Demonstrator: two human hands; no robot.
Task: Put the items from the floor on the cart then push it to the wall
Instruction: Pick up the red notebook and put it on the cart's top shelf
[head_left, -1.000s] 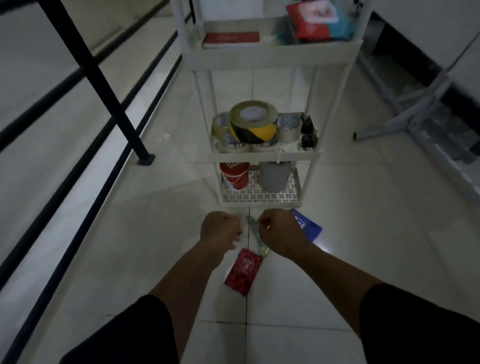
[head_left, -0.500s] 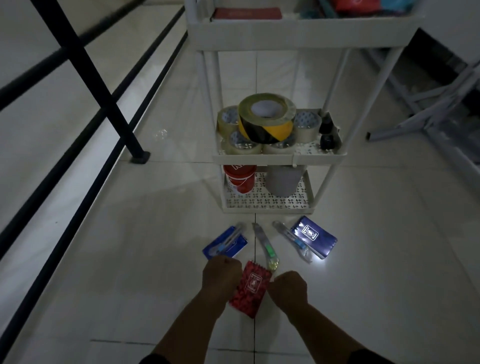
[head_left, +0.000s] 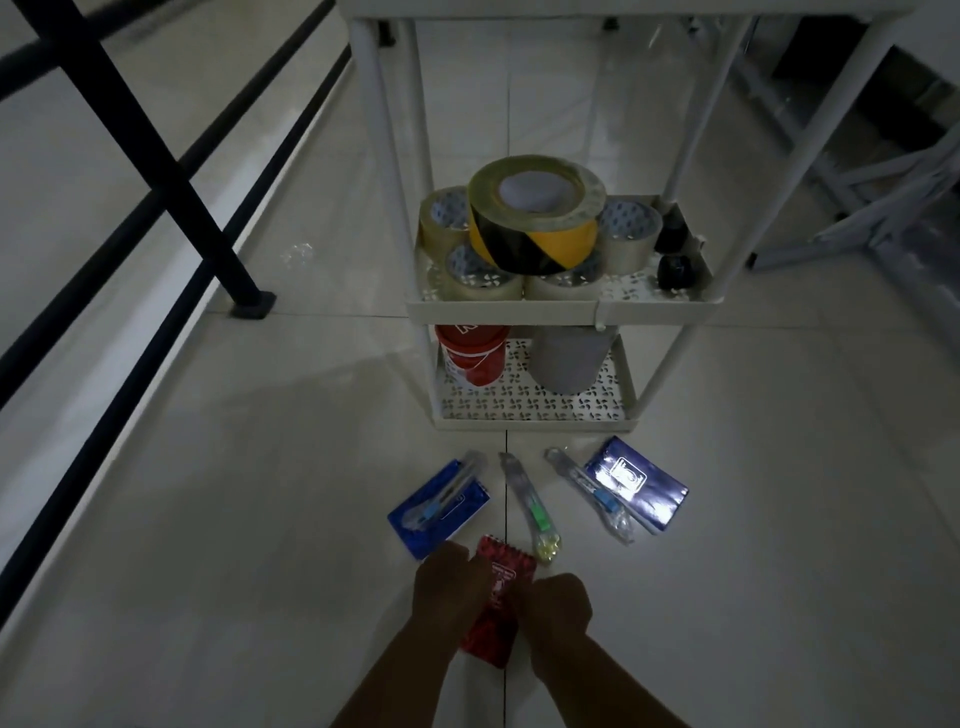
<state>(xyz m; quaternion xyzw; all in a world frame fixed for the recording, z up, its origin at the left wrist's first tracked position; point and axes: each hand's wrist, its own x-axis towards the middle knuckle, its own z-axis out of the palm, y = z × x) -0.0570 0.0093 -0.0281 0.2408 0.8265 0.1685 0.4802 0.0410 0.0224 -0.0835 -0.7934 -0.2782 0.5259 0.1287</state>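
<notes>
red pad between two hands, low centre

the red pad (head_left: 493, 605) lies on the floor (head_left: 208, 519), long axis running up-frame, spiral edge toward the cart (head_left: 561, 306). left hand (head_left: 453, 587) and right hand (head_left: 558, 605) press its two sides — fingers curled, grip hidden, i cannot tell. just above lie three cutters — left (head_left: 441, 499), middle (head_left: 530, 506), right (head_left: 589, 493) — and two blue packs (head_left: 636, 483) between pad and cart.

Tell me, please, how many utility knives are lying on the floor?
3: the left knife on a blue packet, the green-slider knife in the middle, the right knife against another blue packet.
</notes>
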